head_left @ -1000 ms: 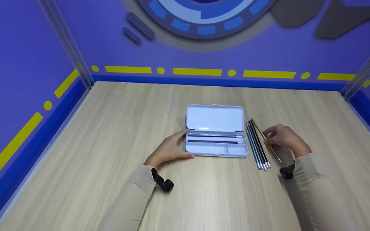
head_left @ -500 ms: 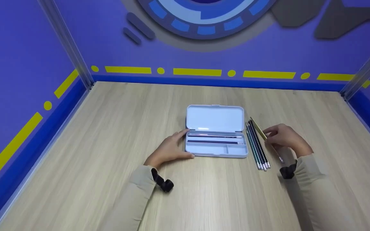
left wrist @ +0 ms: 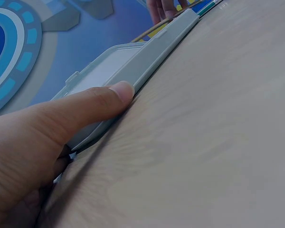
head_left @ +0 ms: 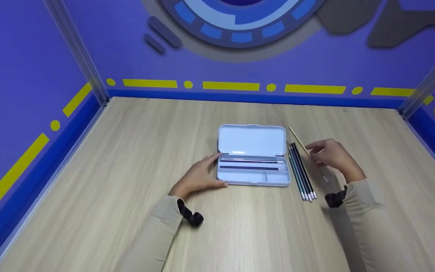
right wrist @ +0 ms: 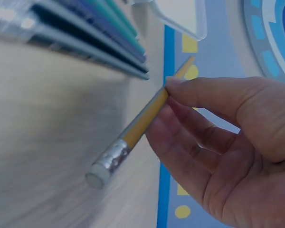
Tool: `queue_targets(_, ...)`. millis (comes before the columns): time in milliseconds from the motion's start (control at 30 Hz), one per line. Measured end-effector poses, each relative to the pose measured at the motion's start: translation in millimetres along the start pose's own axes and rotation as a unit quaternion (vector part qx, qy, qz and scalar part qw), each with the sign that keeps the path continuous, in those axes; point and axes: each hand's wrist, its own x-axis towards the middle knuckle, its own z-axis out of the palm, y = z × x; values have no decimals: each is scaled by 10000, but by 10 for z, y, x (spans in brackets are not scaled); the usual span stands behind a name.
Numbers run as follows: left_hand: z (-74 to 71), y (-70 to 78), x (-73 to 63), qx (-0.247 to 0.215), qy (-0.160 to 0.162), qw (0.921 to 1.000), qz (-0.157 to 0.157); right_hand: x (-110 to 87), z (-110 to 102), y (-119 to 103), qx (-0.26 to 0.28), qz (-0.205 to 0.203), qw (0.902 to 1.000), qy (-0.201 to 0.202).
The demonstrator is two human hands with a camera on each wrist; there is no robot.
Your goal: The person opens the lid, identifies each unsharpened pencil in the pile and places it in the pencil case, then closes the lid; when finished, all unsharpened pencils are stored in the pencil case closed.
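A white pencil case (head_left: 253,140) lies with its lid raised. Two dark pencils (head_left: 251,168) rest in its long compartments. My left hand (head_left: 196,177) holds the case's left end; in the left wrist view the thumb (left wrist: 97,105) lies along the front wall and the other fingers are mostly hidden. My right hand (head_left: 332,156) pinches a yellow pencil (head_left: 299,140) between thumb and fingers. This pencil is tilted, its white eraser end (right wrist: 99,175) towards the right wrist camera. Just left of that hand, a row of dark and green pencils (head_left: 301,173) lies on the table.
The wooden table (head_left: 157,151) is bounded by a blue-purple back wall (head_left: 232,70) and side walls. Metal posts (head_left: 83,56) stand at the back corners. The raised lid is at the back of the case.
The right hand has lifted the yellow pencil and moved it slightly away from me, clear of the row beside it. The left hand stays on the case.
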Motion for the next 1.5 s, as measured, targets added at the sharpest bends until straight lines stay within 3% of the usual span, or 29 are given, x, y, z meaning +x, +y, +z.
queue_targets(233,3,1,-8,45,7,10000,33,-7,24,-151,62,-559,9972,498)
queue_targets(433,-6,7,-6,99,9,9999,133,21,79,-288,-12,-891,9937,683)
queue_targets(800,-1,5,1,29,19,10000,67,103,212,-484,-201,-1277,9901,550)
queue_targets(1100,-3,1,4,4,6,10000,69,177,358,-640,-344,-1876,9808,405)
queue_targets(1500,3,2,16,172,46,9997,150,239,512,-758,-466,-2285,9723,163)
